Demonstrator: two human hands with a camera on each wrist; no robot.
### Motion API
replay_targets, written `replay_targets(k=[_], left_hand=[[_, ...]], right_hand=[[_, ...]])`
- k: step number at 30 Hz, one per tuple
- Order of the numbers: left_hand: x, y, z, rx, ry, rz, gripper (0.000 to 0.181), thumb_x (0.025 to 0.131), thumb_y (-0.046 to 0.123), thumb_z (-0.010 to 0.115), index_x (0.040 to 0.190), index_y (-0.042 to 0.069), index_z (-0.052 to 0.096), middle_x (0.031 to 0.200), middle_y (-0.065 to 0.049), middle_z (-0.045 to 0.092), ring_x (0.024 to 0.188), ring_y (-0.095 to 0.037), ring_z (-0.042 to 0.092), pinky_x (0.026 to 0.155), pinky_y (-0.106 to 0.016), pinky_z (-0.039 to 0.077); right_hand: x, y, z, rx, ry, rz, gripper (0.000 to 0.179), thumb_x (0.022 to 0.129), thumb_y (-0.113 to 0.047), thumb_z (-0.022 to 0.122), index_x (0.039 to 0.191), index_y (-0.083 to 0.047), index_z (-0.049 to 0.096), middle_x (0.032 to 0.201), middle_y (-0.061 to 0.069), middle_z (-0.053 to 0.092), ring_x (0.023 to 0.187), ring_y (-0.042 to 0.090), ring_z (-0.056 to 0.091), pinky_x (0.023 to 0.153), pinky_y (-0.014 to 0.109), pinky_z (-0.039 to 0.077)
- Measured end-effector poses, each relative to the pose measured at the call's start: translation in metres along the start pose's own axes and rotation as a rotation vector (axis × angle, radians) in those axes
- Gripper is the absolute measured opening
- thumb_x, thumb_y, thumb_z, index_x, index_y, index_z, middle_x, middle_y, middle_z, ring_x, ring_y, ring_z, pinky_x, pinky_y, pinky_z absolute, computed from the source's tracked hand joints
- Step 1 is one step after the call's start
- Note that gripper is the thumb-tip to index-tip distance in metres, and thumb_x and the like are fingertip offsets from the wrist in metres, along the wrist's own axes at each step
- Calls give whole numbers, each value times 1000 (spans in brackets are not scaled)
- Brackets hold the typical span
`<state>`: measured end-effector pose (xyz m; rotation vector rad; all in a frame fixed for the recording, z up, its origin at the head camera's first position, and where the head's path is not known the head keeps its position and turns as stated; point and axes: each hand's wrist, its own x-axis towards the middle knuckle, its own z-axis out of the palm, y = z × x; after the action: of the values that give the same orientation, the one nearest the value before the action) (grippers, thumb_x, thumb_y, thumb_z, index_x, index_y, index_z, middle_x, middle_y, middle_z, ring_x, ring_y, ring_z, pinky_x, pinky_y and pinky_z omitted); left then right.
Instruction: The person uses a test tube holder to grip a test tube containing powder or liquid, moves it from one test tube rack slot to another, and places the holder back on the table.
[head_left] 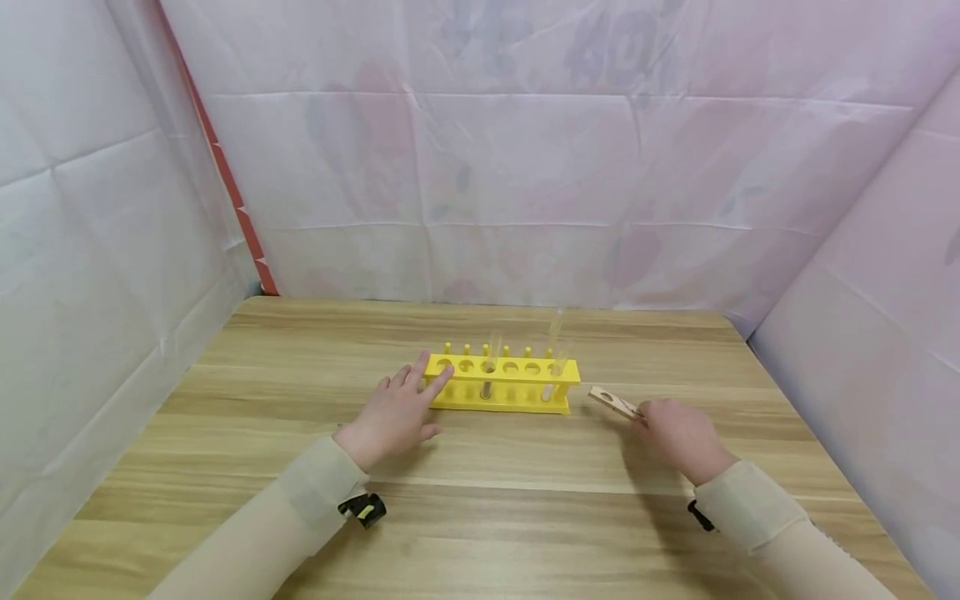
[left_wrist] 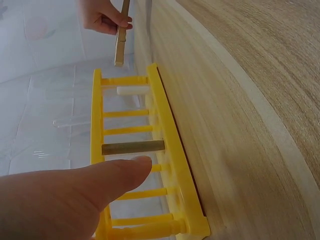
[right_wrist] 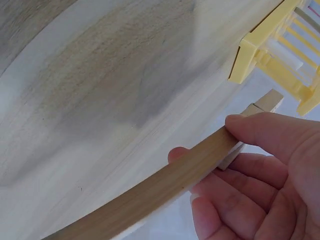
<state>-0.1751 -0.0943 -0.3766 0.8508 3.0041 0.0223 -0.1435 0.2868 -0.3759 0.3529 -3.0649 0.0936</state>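
A yellow test tube rack (head_left: 517, 407) stands on the table. My left hand (head_left: 390, 421) rests on its left end, fingers spread over the top plate; in the left wrist view the thumb (left_wrist: 117, 177) stretches straight along the front. One test tube (head_left: 486, 390) near the middle holds greenish-brown contents. Another tube (left_wrist: 132, 90), at the right end, has white contents. Behind that end rises a clear tube (head_left: 556, 327). To the right of the rack, my right hand (head_left: 684, 437) pinches a wooden test tube clamp (head_left: 617, 403) between thumb and fingers, its head pointing toward the rack.
The rack sits on a wood-grain table (head_left: 510, 533). A row of yellow pegs (head_left: 506, 350) lines the rack's back. Pale printed sheeting (head_left: 525, 167) hangs behind the table and at both sides, with a red strip (head_left: 232, 192) at the back left.
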Motion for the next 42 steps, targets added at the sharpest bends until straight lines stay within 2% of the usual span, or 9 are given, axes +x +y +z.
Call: replay_targets(k=[8,13,17,23,27,36,42], left_hand=[[0,-2,1,-5,-13,-4,82,86,47,61,151,21,17,153,-20,10,127,-43,36,97,-57,35],[0,-1,0,2,-9,0,82,86,45,62,151,21,18,153,-20,12,126,-42,37,97,-57,36],[-1,0,-1,-7,-13,-4,82,86,44,63,150,21,18,153,-20,11,127,-42,37,97,-57,35],[-1,0,-2,-22,-16,-5,81,86,43,63,150,21,19,153,-20,11,127,-43,36,97,-58,35],[-1,0,-2,-17,-10,1,82,86,43,63,150,21,18,153,-20,11,126,-43,38,97,-58,35],[0,-1,-1,-10,-4,6,82,85,44,64,150,20,19,153,-21,12,125,-43,39,96,-58,36],[0,-1,-1,-4,2,10,82,85,43,65,150,20,20,152,-21,13,124,-43,40,95,-57,37]], right_hand=[[-2,1,2,-20,124,-52,30,82,-7,64,61,-14,43,52,-3,38,46,13,35,37,30,31],[-2,1,1,-24,143,-15,23,83,-4,62,66,-7,47,56,2,43,46,16,41,37,34,37],[-1,1,3,-10,151,8,20,85,-5,61,70,-5,47,58,4,44,47,18,42,37,36,37],[-1,2,5,-15,189,-16,12,86,-5,61,83,0,50,65,6,44,50,18,41,38,34,35],[-1,2,4,16,210,-23,13,86,-7,63,84,1,53,65,5,46,50,17,42,39,34,37],[2,5,4,42,217,-56,16,84,-9,66,77,-4,53,58,1,46,48,15,42,42,35,38],[2,6,3,102,176,-40,10,86,-9,65,81,-4,57,61,0,51,51,15,44,46,35,39]])
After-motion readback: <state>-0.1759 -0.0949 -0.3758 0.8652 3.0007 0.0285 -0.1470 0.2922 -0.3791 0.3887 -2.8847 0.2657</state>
